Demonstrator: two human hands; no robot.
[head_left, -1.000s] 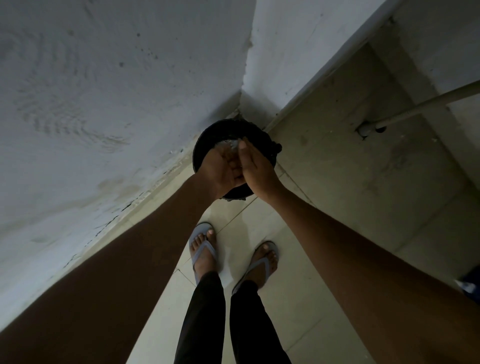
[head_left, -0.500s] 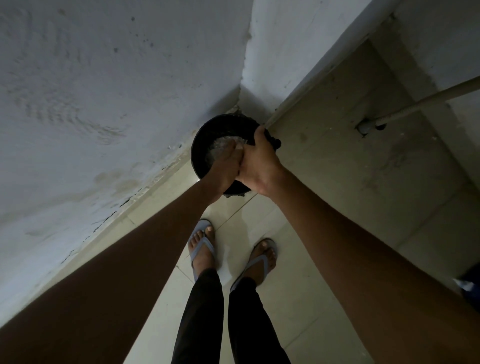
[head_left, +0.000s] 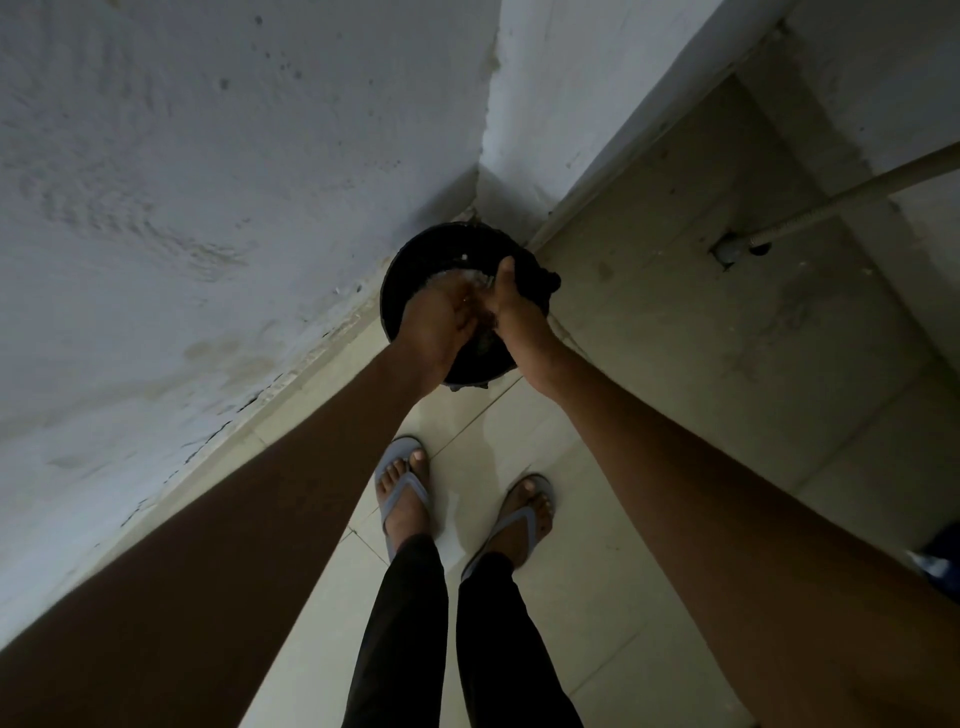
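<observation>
Both your hands have parted: right hand (head_left: 514, 312) now grips the black bucket (head_left: 410, 275) rim, steadying it; left hand (head_left: 434, 325) rinses inside, fingers hidden.

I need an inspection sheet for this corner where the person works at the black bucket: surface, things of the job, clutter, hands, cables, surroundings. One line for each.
Surface: pale tiled floor, dim light; a shiny patch by the feet may be wet.
Job's things: black bucket stands in the wall corner; water glints inside.
Clutter: blue thing at the right edge, cut off, kind unclear.
Hands: left hand reaches into the bucket, its grip unclear; right hand holds the rim, thumb inside.
Cables: nothing seen; one pale pipe runs down at the right.
Surroundings: white walls, stained and cracked at the base; feet in grey flip-flops.
</observation>
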